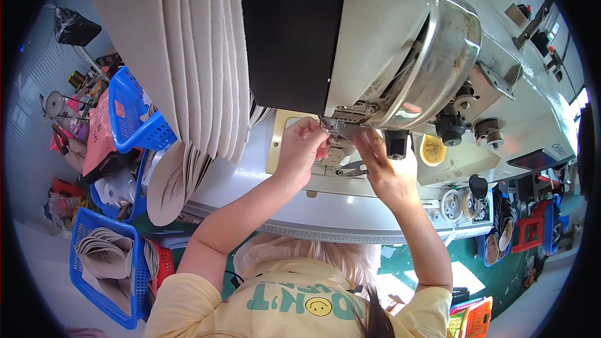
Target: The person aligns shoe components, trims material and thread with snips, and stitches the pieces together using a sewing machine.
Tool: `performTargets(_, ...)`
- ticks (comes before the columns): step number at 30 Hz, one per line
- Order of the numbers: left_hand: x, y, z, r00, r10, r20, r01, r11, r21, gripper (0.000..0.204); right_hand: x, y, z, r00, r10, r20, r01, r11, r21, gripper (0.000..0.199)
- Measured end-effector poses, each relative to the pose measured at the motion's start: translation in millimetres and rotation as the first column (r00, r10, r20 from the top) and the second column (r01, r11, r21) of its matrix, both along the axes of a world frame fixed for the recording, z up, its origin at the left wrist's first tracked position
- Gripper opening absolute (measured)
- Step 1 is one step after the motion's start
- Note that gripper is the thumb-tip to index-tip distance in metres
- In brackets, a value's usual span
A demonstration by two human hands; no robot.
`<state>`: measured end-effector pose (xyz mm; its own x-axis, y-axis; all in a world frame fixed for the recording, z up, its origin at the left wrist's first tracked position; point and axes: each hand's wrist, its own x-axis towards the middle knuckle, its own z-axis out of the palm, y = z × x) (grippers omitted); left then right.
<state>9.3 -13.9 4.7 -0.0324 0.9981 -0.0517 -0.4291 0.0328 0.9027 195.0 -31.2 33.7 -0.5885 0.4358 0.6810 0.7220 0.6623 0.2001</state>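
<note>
Both my hands are raised to the needle area point(333, 130) of a large white industrial sewing machine point(382, 44). My left hand point(302, 150) is closed in a pinch at the left side of the needle parts; whatever lies between its fingertips is too small to make out. From the right, my right hand point(391, 172) reaches in with fingers drawn together beside the same parts. Its fingertips are partly hidden under the machine head. Small metal thread snips point(354, 172) lie on the machine bed between my wrists.
Several beige insole-shaped sheets point(206, 56) hang at the upper left, close to my left arm. Blue baskets point(103, 275) with more sheets stand at the left. A yellow round piece point(432, 149) and bobbins point(452, 204) are at the right. The table's curved front edge point(325, 235) runs below my forearms.
</note>
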Motion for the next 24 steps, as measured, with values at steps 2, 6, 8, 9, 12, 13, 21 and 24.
performTargets(2, 1, -2, 0, 1.0, 0.013, 0.008, -0.013, 1.0, 0.009, 0.013, 1, 1, -1, 1.0, -0.002, -0.011, 0.002, 0.999, -0.034, 0.046)
performTargets(6, 5, -5, 2, 0.999, 0.04, 0.005, -0.041, 0.999, 0.034, 0.014, 5, 0, -7, 0.998, -0.057, 0.023, 0.059, 0.994, -0.09, 0.053)
performTargets(8, 6, -5, 3, 0.998, 0.055, -0.045, -0.053, 0.998, 0.045, 0.013, 10, 5, -10, 0.997, -0.074, 0.026, 0.077, 0.988, -0.137, 0.054)
performTargets(9, 5, -4, 3, 0.997, 0.057, -0.042, -0.054, 0.997, 0.062, 0.014, 12, 9, -12, 0.999, -0.054, 0.01, 0.055, 0.988, -0.142, 0.057)
performTargets(12, 3, -1, 0, 0.997, 0.031, -0.075, -0.024, 0.996, 0.089, 0.013, 16, 21, -18, 0.997, -0.051, -0.055, 0.047, 0.997, -0.068, 0.058)
performTargets(13, 1, -1, -2, 0.995, -0.002, -0.102, 0.012, 0.995, 0.1, 0.011, 18, 22, -19, 0.996, -0.077, -0.036, 0.074, 0.994, -0.082, 0.055)
performTargets(21, -23, 21, -7, 0.386, 0.77, -0.508, 0.165, 0.484, 0.859, 0.031, 27, 8, -33, 0.978, -0.096, -0.185, 0.065, 0.983, -0.169, 0.055)
performTargets(24, -38, 33, -4, 0.369, 0.765, -0.528, 0.262, 0.459, 0.849, 0.028, 25, 8, -43, 0.925, -0.119, -0.36, 0.007, 0.955, -0.297, 0.058)
